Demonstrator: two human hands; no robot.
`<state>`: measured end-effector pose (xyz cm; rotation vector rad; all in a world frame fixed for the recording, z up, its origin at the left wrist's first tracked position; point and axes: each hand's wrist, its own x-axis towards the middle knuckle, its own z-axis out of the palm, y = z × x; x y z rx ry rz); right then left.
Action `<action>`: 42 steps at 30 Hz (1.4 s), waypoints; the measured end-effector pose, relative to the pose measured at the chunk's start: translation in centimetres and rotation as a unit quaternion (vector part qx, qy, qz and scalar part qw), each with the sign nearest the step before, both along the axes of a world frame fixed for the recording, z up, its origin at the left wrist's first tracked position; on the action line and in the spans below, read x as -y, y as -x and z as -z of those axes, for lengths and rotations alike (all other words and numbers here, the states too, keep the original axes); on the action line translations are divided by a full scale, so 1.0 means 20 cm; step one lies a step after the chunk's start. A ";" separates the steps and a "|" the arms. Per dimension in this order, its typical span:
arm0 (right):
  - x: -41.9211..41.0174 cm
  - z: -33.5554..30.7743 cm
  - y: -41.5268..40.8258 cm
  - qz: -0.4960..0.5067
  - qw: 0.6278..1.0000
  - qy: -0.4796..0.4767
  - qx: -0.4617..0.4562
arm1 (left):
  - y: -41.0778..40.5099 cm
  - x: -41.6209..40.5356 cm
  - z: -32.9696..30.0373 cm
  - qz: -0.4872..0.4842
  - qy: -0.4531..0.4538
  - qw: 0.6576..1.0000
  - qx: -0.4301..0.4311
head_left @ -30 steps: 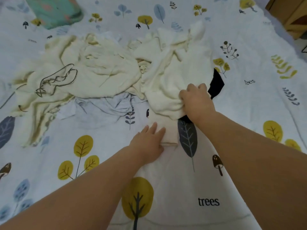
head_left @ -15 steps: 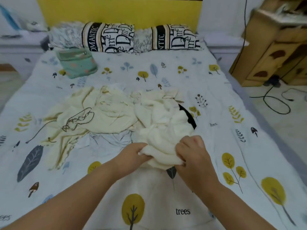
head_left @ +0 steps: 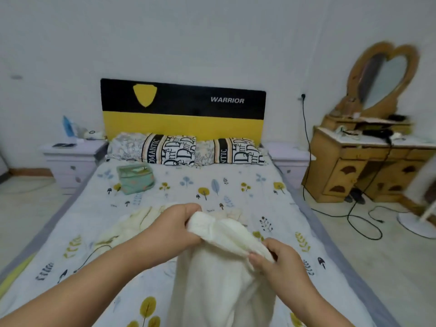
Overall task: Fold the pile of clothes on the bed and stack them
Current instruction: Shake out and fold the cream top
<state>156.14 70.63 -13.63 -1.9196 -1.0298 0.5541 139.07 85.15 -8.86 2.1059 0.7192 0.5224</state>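
Note:
A cream fuzzy garment (head_left: 219, 279) hangs in the air over the bed (head_left: 212, 194). My left hand (head_left: 175, 226) grips its upper edge on the left. My right hand (head_left: 277, 261) pinches the same edge lower on the right. The cloth drops down between my forearms toward the bottom of the view. Behind my left arm, part of the pale yellow clothes pile (head_left: 132, 225) lies on the printed sheet, with a dark cord (head_left: 94, 253) trailing from it. The rest of the pile is hidden by my arms and the lifted garment.
A folded green bundle (head_left: 135, 178) sits near the two pillows (head_left: 188, 151) at the headboard. Nightstands flank the bed. A wooden dresser (head_left: 368, 166) with a heart mirror stands at right, with black cables (head_left: 354, 215) and a white fan base (head_left: 417, 223) on the floor.
Both hands have lifted the cream garment off the pile and spread apart along its edge. The head has tilted up, bringing the headboard and wall into view.

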 end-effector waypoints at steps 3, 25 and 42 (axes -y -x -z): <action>0.05 -0.25 0.10 -0.005 0.997 -0.052 -0.058 | 0.11 0.09 -0.24 0.038 0.066 0.996 0.039; 0.40 -1.06 0.66 0.018 0.983 -0.154 -0.097 | 0.31 0.65 -0.95 -0.001 0.262 0.914 0.311; 0.52 -1.35 0.65 -0.065 0.969 -0.234 0.047 | 0.43 0.54 -0.55 0.040 -0.022 0.999 -0.011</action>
